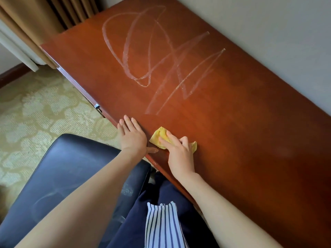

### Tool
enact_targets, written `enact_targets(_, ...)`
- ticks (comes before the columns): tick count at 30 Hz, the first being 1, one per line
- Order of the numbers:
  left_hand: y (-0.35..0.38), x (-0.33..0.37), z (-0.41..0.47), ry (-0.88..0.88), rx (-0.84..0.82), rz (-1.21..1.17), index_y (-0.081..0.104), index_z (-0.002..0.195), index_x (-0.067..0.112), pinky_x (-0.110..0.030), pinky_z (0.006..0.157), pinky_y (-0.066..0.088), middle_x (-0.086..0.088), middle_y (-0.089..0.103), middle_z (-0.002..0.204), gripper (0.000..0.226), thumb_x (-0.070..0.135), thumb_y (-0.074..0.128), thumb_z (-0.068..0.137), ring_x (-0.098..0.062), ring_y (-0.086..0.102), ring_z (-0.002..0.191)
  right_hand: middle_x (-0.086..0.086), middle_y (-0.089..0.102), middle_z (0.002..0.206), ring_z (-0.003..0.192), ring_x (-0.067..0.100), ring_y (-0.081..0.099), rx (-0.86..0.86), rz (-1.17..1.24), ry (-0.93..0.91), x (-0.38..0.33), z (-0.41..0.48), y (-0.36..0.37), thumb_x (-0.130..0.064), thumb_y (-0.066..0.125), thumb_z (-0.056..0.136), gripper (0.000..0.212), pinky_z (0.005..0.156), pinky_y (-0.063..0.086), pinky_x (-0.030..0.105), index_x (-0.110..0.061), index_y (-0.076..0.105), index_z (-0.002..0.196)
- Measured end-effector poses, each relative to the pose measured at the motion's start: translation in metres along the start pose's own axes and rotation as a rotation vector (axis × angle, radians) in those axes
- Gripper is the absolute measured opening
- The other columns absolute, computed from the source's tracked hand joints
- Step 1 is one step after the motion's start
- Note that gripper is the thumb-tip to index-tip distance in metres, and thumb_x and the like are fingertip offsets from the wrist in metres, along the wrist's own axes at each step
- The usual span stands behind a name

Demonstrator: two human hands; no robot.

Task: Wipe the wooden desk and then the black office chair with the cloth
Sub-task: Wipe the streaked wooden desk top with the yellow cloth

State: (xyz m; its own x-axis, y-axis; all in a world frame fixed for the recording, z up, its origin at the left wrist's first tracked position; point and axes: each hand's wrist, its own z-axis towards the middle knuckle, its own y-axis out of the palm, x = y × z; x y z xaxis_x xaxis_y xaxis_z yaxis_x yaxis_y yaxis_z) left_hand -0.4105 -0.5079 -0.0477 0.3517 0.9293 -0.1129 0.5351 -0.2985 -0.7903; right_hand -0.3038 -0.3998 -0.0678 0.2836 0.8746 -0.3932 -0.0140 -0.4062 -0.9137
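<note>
Desk (232, 122): brown wood, it runs from the top middle of the picture down to the lower right, next to the pale wall (268, 33).
Cloth (158, 136): yellow and bunched up, it lies on the desk near the front edge, just below the middle of the picture.
Right hand (179, 149): its fingers bend over the cloth and hold it down on the wood.
Left hand (132, 135): flat with straight fingers, holding nothing, it rests on the front edge of the desk just left of the cloth.
White marks (152, 56): big loops and zigzags fill the upper middle of the desk and are not wiped yet.
Done so far: the marks stop short just above the hands, so I think only that small patch is clean.
Chair (62, 167): black, in the lower left, with pale smears on its seat.
Left to do: most of the desk, then the whole chair.
</note>
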Motion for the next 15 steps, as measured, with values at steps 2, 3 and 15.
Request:
enact_targets(2, 0.000, 0.001, 0.000, 0.003, 0.003, 0.016, -0.014, 0.143, -0.011, -0.049, 0.117, 0.000, -0.033, -0.013, 0.152, 0.136, 0.074, 0.060, 0.068, -0.046, -0.004, 0.143, -0.009, 0.046, 0.144, 0.091, 0.018, 0.039, -0.002, 0.020, 0.000, 0.004, -0.013, 0.001, 0.008, 0.048, 0.089, 0.057, 0.080, 0.045, 0.036, -0.031, 0.057, 0.130)
enact_targets(3, 0.000, 0.001, -0.001, 0.004, 0.000, 0.026, -0.014, 0.143, -0.011, -0.049, 0.118, 0.001, -0.033, -0.013, 0.152, 0.135, 0.074, 0.060, 0.068, -0.046, -0.004, 0.143, -0.009, 0.047, 0.142, 0.089, 0.017, 0.038, 0.007, 0.021, 0.000, 0.007, -0.019, 0.000, 0.009, 0.049, 0.089, 0.058, 0.078, 0.046, 0.035, -0.031, 0.058, 0.130)
enact_targets(15, 0.002, 0.002, 0.004, -0.005, -0.004, 0.056, -0.016, 0.142, -0.013, -0.049, 0.117, 0.001, -0.036, -0.012, 0.151, 0.139, 0.083, 0.050, 0.065, -0.047, -0.002, 0.143, -0.010, 0.041, 0.147, 0.102, 0.017, 0.041, 0.106, -0.061, 0.329, 0.068, 0.066, -0.043, -0.007, 0.046, 0.098, 0.045, 0.089, 0.048, 0.037, -0.031, 0.049, 0.136)
